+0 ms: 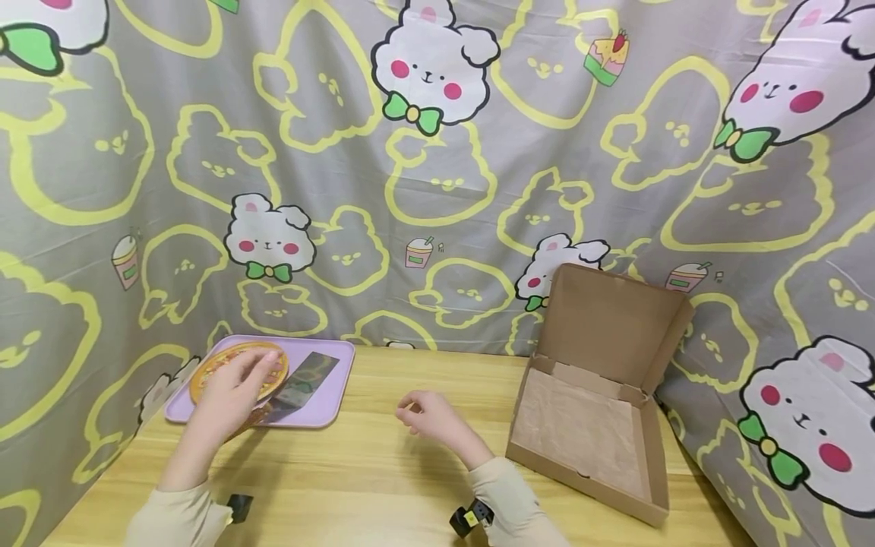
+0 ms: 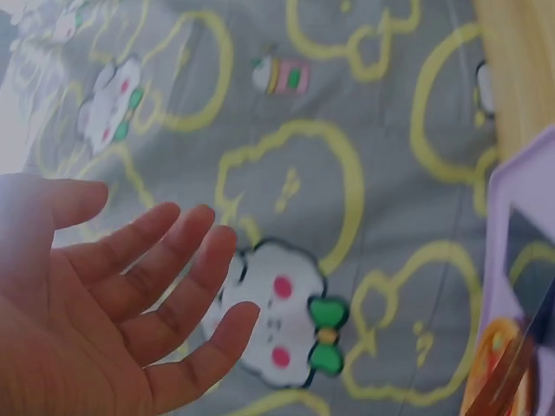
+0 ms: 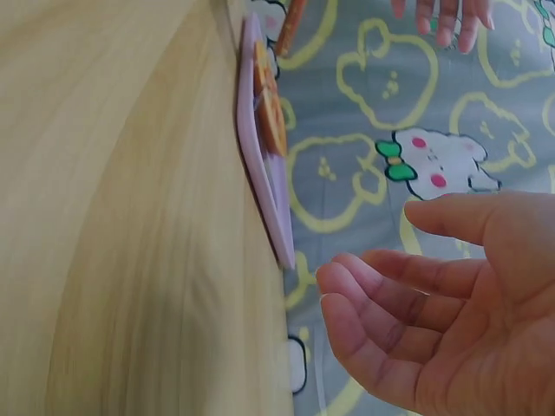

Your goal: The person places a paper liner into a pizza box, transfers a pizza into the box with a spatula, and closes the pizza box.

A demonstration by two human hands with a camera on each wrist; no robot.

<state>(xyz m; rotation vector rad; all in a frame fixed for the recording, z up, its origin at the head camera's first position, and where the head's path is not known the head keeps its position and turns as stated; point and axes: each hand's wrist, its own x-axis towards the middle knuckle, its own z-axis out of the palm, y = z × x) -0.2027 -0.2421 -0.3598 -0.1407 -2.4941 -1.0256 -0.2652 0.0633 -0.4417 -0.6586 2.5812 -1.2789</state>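
Observation:
My left hand [image 1: 232, 395] hovers over the left of the table, in front of a pizza [image 1: 222, 358] on a lilac tray [image 1: 336, 395]. In the left wrist view its fingers [image 2: 178, 303] are spread and gently bent, holding nothing. A spatula [image 1: 305, 384] with a flat shiny blade lies across the tray; its brown handle [image 2: 503, 373] points toward me, partly hidden by the hand. Above the middle of the table is my right hand [image 1: 434, 419], its fingers loosely curled around nothing. The right wrist view shows this hand [image 3: 442, 321] apart from the tray.
An open cardboard box [image 1: 584, 480] stands at the right, lid [image 1: 615, 327] raised at the back and brown paper [image 1: 581, 425] inside. Wood-grain table [image 1: 355, 486] lies between tray and box. A patterned cloth [image 1: 437, 296] hangs behind and at both sides.

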